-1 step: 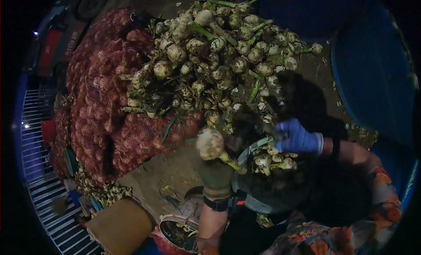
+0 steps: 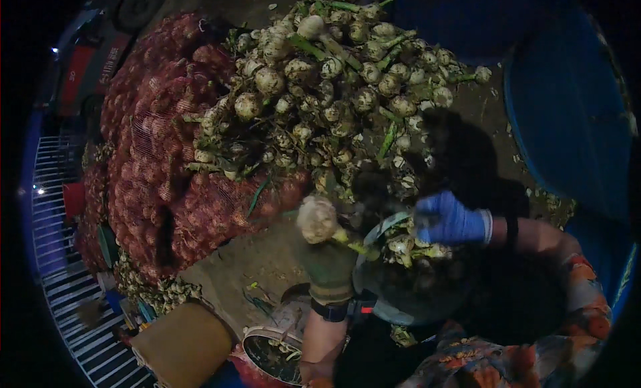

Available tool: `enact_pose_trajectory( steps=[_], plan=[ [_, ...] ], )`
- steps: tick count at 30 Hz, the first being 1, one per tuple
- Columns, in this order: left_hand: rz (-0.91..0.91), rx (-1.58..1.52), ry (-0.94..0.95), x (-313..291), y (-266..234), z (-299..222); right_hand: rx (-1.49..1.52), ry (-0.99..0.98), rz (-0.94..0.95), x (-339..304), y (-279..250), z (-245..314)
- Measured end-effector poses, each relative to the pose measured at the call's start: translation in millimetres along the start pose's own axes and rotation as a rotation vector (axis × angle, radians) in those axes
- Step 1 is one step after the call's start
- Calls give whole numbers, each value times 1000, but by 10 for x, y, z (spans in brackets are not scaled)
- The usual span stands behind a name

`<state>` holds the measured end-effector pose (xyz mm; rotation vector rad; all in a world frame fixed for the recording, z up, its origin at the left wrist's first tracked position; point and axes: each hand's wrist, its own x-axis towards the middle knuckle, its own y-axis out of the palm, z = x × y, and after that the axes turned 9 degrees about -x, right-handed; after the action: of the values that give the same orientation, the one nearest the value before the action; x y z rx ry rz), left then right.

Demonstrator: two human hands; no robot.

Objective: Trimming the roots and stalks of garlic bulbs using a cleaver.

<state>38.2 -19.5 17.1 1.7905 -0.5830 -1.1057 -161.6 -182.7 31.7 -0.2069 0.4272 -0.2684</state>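
My left hand (image 2: pixel 327 262), in a dark green glove with a wrist strap, is closed on a garlic bulb (image 2: pixel 316 219). The bulb is pale and dirt-streaked, and its cut green stem (image 2: pixel 354 242) points toward a bucket. My right hand (image 2: pixel 451 219), in a blue glove, is curled just above that bucket's far right part. Shadow and blur hide what its fingers hold. The greyish bucket (image 2: pixel 390 312) stands in front of me with several trimmed garlic bulbs (image 2: pixel 402 245) in it; much of its inside is dark.
Beyond my hands lies a big heap of garlic (image 2: pixel 334 87) with stems. Full red mesh sacks (image 2: pixel 157 141) fill the left. A small bucket of scraps (image 2: pixel 270 348), a tan container (image 2: pixel 183 344) and a white barred railing (image 2: pixel 63 254) are nearer left; a blue sheet (image 2: pixel 574 114) lies right.
The bulb in my left hand has turned slightly, and its stem has moved a little toward the bucket. My right hand has shifted slightly downward over the bucket.
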Motion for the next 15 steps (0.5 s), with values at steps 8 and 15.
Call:
enact_pose_trajectory(
  steps=[8,15],
  plan=[
    [62,-318,-114,91,-66,126,-179,-163,-142,50,302,9],
    [-89,-214,-20,-59,-87,267,-237,5,-224,285,188,-137]
  ],
)
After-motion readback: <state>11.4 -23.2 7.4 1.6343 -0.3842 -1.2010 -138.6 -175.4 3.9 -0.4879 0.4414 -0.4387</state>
